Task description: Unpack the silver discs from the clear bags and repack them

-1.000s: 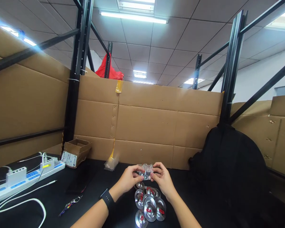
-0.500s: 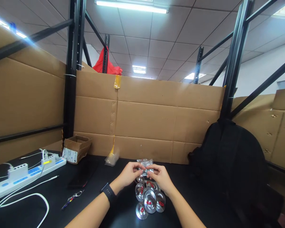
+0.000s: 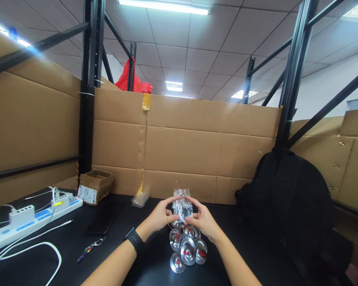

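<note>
My left hand (image 3: 157,216), with a dark watch (image 3: 135,239) on its wrist, holds the left side of a crinkled, shiny plastic bag (image 3: 181,204). At its right side my right hand (image 3: 205,222) grips the same bag, forefinger high and thumb low. The bag looks clear or silvery; whether anything is inside I cannot tell. Just below the hands, several round silver metal discs (image 3: 187,253) with raised centres and red marks lie in an overlapping cluster on the black table (image 3: 155,262). The bag partly covers the farthest discs.
On the left lie a white power strip (image 3: 41,216) with cables, a dark flat device (image 3: 103,220) and a keyring (image 3: 91,249). Behind them stands a small open carton (image 3: 96,186). A clear bag (image 3: 141,198) rests by the cardboard wall (image 3: 181,151). A black backpack (image 3: 292,206) fills the right.
The plastic bag was bunched small between my fingertips and now shows taller and flatter. My forefingers have moved up and away from my thumbs. The discs stay where they were.
</note>
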Action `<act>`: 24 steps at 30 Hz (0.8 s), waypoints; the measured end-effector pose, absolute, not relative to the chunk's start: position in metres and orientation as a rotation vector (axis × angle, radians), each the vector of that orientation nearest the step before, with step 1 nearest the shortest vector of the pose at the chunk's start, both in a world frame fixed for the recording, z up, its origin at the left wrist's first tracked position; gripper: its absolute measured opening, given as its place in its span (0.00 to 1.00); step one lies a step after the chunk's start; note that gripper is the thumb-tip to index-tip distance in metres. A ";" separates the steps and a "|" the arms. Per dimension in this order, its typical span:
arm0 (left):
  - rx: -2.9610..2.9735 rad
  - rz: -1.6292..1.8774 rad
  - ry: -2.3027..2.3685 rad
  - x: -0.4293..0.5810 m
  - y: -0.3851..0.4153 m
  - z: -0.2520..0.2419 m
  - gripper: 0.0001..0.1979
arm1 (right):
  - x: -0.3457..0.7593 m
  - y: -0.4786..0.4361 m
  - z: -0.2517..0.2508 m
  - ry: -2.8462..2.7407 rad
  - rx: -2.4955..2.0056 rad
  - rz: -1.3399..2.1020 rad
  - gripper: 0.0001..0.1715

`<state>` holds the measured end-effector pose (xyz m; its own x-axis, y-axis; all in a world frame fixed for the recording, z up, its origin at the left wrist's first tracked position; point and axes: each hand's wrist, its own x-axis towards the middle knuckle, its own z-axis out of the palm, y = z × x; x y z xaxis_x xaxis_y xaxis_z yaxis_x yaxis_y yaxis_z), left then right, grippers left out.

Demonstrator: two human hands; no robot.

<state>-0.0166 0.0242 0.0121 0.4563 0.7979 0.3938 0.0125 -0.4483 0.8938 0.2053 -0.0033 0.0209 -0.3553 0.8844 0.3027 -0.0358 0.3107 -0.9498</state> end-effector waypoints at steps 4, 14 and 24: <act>1.788 1.083 0.630 -0.017 0.025 0.008 0.52 | 0.210 -0.003 0.022 -1.643 -0.766 1.258 0.66; 1.753 1.030 0.558 -0.021 0.029 -0.003 0.62 | 0.202 -0.002 0.015 -1.514 -0.786 1.251 0.60; 1.751 1.132 0.738 -0.013 0.046 -0.013 0.25 | 0.195 0.009 0.001 -1.568 -0.843 1.125 0.45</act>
<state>-0.0134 0.0456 -0.0135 0.4039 0.8321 0.3801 0.0120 -0.4203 0.9073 0.1945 0.0089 0.0011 -0.2677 0.9097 0.3175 -0.0096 0.3270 -0.9450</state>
